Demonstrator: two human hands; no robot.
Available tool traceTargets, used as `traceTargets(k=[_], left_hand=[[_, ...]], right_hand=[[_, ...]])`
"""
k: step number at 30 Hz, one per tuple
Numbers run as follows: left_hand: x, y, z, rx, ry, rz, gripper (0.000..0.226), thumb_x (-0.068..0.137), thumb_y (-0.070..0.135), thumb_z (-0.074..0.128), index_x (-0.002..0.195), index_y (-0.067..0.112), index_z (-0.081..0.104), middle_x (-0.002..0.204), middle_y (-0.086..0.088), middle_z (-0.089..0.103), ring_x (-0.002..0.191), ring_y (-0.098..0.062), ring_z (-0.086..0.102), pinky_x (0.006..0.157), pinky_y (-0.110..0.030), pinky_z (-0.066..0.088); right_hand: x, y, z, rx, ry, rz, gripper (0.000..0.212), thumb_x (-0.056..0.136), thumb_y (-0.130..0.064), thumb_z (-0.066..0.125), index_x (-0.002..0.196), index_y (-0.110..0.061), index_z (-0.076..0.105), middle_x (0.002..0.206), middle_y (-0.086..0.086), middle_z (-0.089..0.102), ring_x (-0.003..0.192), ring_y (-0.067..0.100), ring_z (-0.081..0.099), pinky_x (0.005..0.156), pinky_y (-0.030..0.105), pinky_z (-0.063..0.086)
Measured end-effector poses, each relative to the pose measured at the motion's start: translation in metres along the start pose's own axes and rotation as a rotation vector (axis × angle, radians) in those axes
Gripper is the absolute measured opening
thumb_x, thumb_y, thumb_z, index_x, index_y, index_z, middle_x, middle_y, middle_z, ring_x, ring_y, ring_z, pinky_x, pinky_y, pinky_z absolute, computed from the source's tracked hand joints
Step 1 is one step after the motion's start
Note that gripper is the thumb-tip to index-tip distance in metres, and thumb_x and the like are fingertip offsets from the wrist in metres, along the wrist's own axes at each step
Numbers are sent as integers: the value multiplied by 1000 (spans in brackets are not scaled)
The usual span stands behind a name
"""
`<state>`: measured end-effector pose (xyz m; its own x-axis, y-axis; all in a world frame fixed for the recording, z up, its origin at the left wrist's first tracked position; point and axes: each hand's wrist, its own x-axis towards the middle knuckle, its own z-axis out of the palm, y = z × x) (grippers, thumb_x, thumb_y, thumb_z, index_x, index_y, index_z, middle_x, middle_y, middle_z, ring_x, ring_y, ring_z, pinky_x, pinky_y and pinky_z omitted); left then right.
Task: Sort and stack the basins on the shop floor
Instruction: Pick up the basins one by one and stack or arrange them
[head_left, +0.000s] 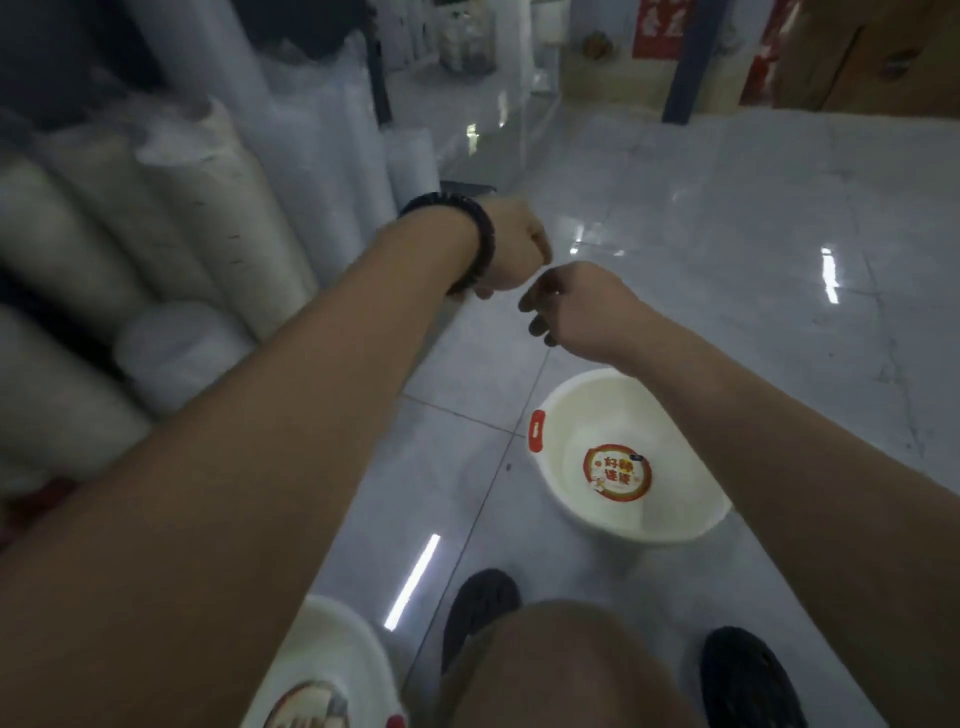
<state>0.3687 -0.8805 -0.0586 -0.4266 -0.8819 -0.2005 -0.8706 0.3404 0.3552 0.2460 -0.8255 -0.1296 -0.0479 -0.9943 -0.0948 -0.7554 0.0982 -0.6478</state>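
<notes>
Nearest, bottom left: white basin (332, 670) on glossy tiled floor (727, 270), mostly hidden under left forearm; round printed label inside, unreadable. Just ahead of black shoes (483, 608): second white basin (670, 512), upright, red-orange handle (537, 431) on rim. Round red-bordered sticker (617, 472) on its bottom, red Chinese characters, first legible as 好, rest blurred. Beyond it, hands raised, nearly touching. Right hand (571, 301): loosely curled, holding nothing. Left hand (514, 249): fisted, fingers hidden, grip not determinable; dark bead bracelet (467, 234) at wrist. Far left: wrapped white rolls (156, 218). Far back: red posters (660, 26), writing illegible.

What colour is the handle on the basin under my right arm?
Red handle, seen in the head view.
</notes>
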Motion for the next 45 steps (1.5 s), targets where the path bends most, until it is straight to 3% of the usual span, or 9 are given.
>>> traceTargets(k=[4, 8, 16, 20, 27, 31, 36, 41, 45], left_hand=[[-120, -95, 4, -98, 174, -101, 23, 99, 31, 54, 114, 26, 71, 111, -3, 71, 93, -22, 68, 84, -34, 58], [-242, -196, 71, -234, 134, -367, 15, 96, 29, 61, 96, 20, 73, 90, -3, 71, 90, -25, 67, 69, -26, 47], [-431, -297, 251, -685, 164, -1108, 6, 93, 17, 60, 94, 21, 64, 92, -2, 64, 87, -24, 64, 87, -45, 59], [-454, -280, 290, -449, 296, -1006, 17, 88, 25, 68, 102, 25, 60, 102, 0, 68, 90, -19, 63, 86, -37, 59], [-464, -251, 327, -148, 158, -1108, 103, 74, 53, 77, 145, 14, 14, 131, -11, 41, 109, -23, 55, 86, -32, 55], [-460, -251, 341, -558, 245, -1231, 74, 89, 18, 63, 148, 13, 19, 134, -14, 53, 115, -32, 60, 96, -42, 53], [-469, -239, 337, -620, 393, -1163, 55, 93, 10, 56, 144, 14, 33, 109, -6, 66, 95, -22, 66, 73, -29, 50], [-455, -209, 296, -512, 488, -817, 62, 90, 4, 58, 143, 18, 30, 114, -11, 64, 98, -26, 63, 87, -42, 56], [-413, -174, 251, -501, 520, -631, 50, 99, 15, 50, 142, 34, 32, 117, 9, 65, 101, -10, 65, 94, -34, 54]], right_hand=[[-54, -94, 48, -35, -221, -96, 26, 105, -19, 50, 113, -7, 72, 105, 16, 74, 94, 34, 72, 86, 51, 62], [-114, -139, 132, -59, -480, -71, 33, 103, -33, 51, 110, -7, 70, 101, 20, 75, 82, 34, 72, 64, 40, 55], [-209, -136, 247, -390, -923, 43, 39, 101, -45, 54, 115, -9, 63, 99, 10, 70, 73, 20, 67, 61, 31, 53], [-224, -117, 258, -526, -895, 48, 33, 100, -39, 56, 79, -14, 57, 78, 6, 64, 61, 20, 59, 66, 32, 54], [-238, -98, 269, -572, -880, -17, 24, 98, -38, 55, 97, -16, 64, 93, 5, 73, 70, 19, 69, 66, 31, 57], [-238, -96, 273, -591, -892, -20, 25, 96, -39, 57, 84, -19, 65, 84, 3, 74, 75, 20, 74, 66, 30, 56], [-236, -112, 278, -422, -845, -28, 33, 100, -40, 56, 107, -11, 70, 94, 9, 76, 85, 25, 77, 81, 40, 63], [-239, -133, 279, 8, -798, 27, 51, 99, -59, 54, 132, -19, 54, 107, 0, 63, 93, 19, 70, 77, 37, 63], [-240, -133, 268, 282, -711, 111, 62, 86, -71, 62, 128, -25, 57, 124, 0, 64, 102, 21, 67, 76, 38, 61]])
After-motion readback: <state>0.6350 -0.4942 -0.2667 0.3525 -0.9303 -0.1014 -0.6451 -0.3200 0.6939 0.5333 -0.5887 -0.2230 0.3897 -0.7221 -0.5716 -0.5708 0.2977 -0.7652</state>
